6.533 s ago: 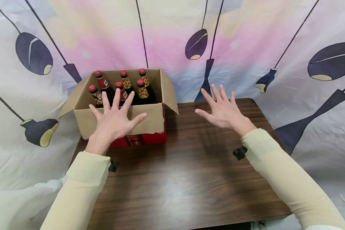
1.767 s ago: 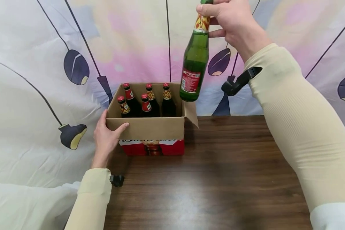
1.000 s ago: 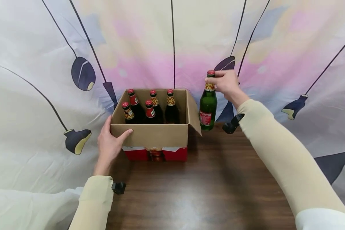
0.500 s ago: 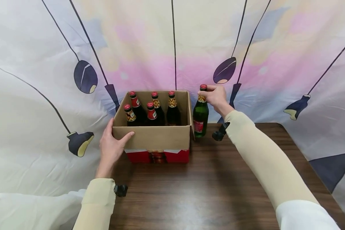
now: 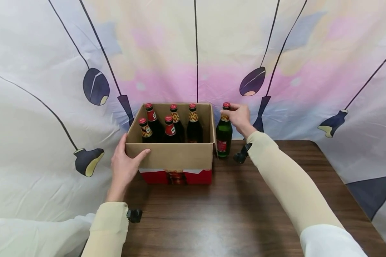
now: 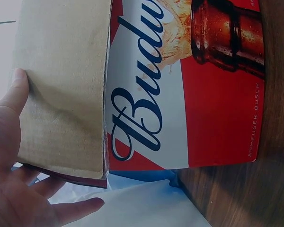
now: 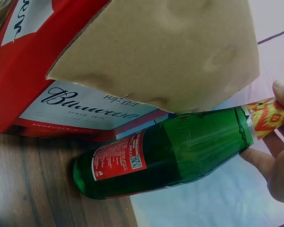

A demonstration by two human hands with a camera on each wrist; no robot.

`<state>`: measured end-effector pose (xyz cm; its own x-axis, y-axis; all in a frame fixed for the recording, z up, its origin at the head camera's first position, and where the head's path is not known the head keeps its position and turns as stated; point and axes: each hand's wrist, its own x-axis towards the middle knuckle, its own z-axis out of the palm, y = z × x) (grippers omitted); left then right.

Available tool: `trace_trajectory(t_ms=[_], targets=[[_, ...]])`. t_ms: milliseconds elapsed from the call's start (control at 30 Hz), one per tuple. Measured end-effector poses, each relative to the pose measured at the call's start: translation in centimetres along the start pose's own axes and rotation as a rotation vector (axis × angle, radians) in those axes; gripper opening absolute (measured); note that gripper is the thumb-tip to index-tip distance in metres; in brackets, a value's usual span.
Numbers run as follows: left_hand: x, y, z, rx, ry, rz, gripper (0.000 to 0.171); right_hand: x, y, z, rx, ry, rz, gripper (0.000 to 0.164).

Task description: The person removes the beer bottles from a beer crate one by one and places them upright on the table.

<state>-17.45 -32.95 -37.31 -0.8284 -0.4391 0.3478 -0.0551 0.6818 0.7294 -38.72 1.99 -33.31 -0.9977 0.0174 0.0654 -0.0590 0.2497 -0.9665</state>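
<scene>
My right hand [image 5: 241, 117] pinches the neck of a green beer bottle [image 5: 224, 134] just below its red cap. The bottle stands upright at the right side of an open cardboard box [image 5: 170, 157], close against its side flap. In the right wrist view the bottle's [image 7: 170, 156] base appears to meet the table. My left hand [image 5: 123, 164] grips the box's front left corner. Its thumb lies on the folded-down front flap [image 6: 61, 94], with the fingers round the side. Inside the box stand several beer bottles [image 5: 194, 125] with red caps; their lower parts are hidden.
The brown wooden table [image 5: 193, 217] extends in front of the box and to its right. A printed cloth backdrop [image 5: 167, 53] hangs close behind the box and along both sides.
My right hand lifted one bottle from the box, carried it over the right side and lowered it beside the box. Earlier both hands were spread open; the left now holds the box corner.
</scene>
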Motion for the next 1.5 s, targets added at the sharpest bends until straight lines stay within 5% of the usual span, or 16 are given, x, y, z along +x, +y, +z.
trace_trajectory(t_ms=[567,1267,1500], targets=[[-1.2,-0.4,0.1,0.013,-0.034,-0.035,0.096,-0.2,2.2,1.0,-0.031,-0.015,0.055,0.044],[-0.6,0.3,0.3,-0.011,-0.020,-0.003,0.095,1.3,2.2,1.8,0.048,0.012,0.047,0.044],[0.1,0.0,0.4,-0.010,0.015,0.017,0.096,1.9,1.3,1.9,0.081,-0.068,0.022,0.050]])
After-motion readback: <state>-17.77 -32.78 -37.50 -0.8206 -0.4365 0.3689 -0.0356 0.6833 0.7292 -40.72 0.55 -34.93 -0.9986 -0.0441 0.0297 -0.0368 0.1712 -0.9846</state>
